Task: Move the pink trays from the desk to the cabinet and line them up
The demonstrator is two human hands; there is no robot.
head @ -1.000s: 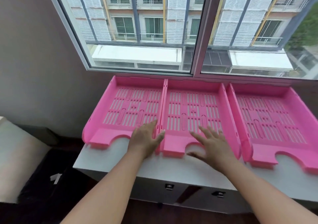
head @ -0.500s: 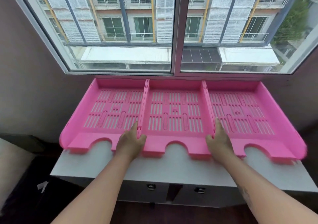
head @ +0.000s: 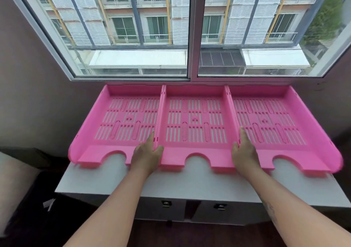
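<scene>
Under the window (head: 190, 28) stands a white cabinet (head: 171, 182), and on its top you have three pink trays in one row, side walls touching, backs against the wall. Your left hand (head: 147, 156) is clamped on the joined walls between the left tray (head: 121, 117) and the middle tray (head: 195, 121) (thumb in the middle one). Your right hand (head: 245, 154) grips the walls between the middle tray and the right tray (head: 269, 121) in the same way.
</scene>
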